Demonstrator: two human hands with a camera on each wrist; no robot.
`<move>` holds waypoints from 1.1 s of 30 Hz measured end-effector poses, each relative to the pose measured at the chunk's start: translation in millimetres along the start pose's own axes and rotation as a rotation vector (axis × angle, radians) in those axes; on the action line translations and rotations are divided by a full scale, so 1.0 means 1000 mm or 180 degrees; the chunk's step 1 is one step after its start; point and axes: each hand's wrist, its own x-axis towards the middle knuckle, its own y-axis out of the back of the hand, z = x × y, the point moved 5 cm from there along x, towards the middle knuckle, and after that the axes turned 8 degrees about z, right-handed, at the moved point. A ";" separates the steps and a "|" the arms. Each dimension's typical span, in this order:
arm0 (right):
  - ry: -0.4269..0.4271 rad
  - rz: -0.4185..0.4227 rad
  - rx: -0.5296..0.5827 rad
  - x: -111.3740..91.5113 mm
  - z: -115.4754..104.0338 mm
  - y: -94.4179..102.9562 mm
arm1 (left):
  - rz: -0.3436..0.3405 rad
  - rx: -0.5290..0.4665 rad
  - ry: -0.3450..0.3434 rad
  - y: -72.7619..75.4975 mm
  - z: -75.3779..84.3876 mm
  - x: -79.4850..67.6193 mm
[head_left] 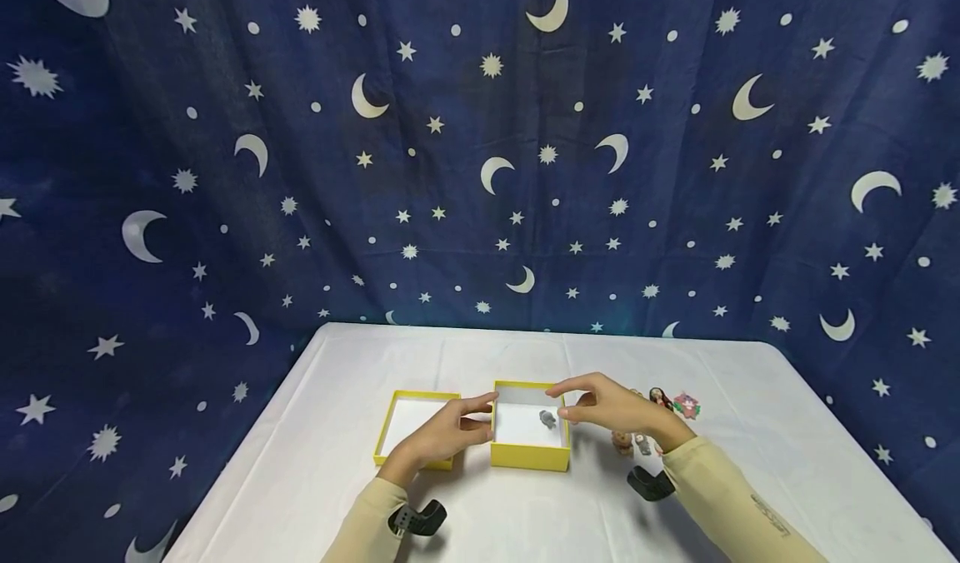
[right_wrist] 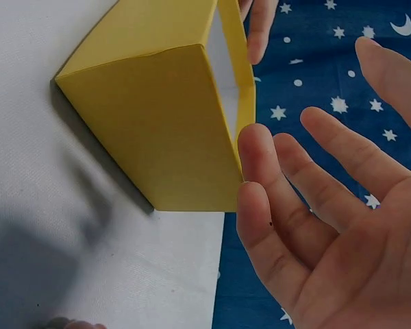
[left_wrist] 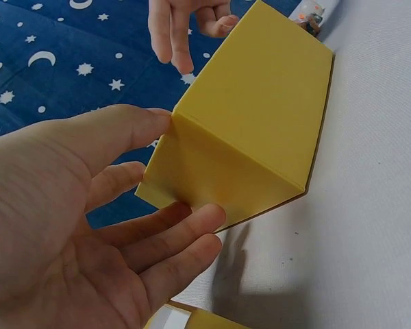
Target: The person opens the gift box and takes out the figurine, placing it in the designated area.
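A yellow box (head_left: 529,456) with a white inside stands without its top on the table, and a small grey figurine (head_left: 547,419) lies in it toward the right. My left hand (head_left: 450,430) is at the box's left side; in the left wrist view its fingertips (left_wrist: 207,218) touch the yellow wall and the thumb lies at the upper edge. At the right rim is my right hand (head_left: 611,405), its thumb and forefinger spread above the opening with nothing between them. In the right wrist view, its fingers (right_wrist: 255,154) are loosely extended beside the box wall.
The shallow yellow lid (head_left: 405,417) lies left of the box, white inside up, partly behind my left hand. Several small figurines (head_left: 660,398), among them a pink flower-like piece (head_left: 686,406), sit right of the box, partly hidden by my right arm. A white cloth (head_left: 525,521) covers the table.
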 end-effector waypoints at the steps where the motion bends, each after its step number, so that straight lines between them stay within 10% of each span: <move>1: 0.0019 -0.0021 0.0014 0.002 -0.001 -0.001 | -0.0001 -0.0006 -0.0005 0.000 0.000 0.001; 12: 0.0028 -0.0424 -0.0337 0.022 -0.005 -0.008 | -0.0019 -0.0053 -0.0006 0.002 0.000 0.001; 23: -0.1150 -0.0791 -0.0951 0.036 -0.004 -0.021 | -0.0031 -0.0072 0.0019 0.003 0.000 -0.001; 33: -0.1210 -0.0554 -0.1468 0.046 -0.002 -0.035 | -0.0052 -0.0059 0.0009 -0.001 -0.001 0.002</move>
